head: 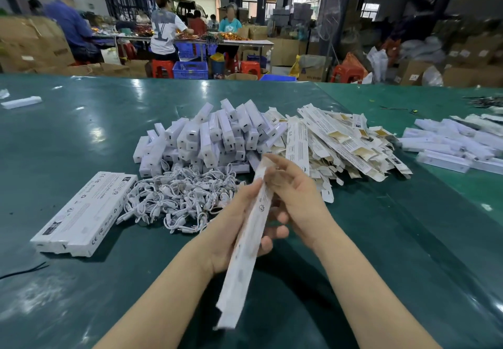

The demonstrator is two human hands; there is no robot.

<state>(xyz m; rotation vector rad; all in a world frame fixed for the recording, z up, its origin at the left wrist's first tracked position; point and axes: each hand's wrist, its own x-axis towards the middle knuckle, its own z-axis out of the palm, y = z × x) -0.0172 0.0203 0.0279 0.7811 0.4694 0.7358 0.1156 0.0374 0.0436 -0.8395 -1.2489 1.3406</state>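
Note:
I hold a long, narrow white carton [245,242] above the green table [81,136], its far end raised and its near end pointing toward me. My left hand [234,229] grips the carton's middle from the left, fingers curled under it. My right hand [294,190] pinches the carton's upper end with bent fingers. Behind the hands lie a heap of white lamp bars [206,139], a tangle of white cables [179,199] and a pile of flat unfolded cartons [340,144].
Three closed white cartons [84,209] lie side by side at the left. More white bars [451,141] are stacked at the far right. A single white bar [21,102] lies far left. People work at tables behind, among cardboard boxes, blue crates and red stools.

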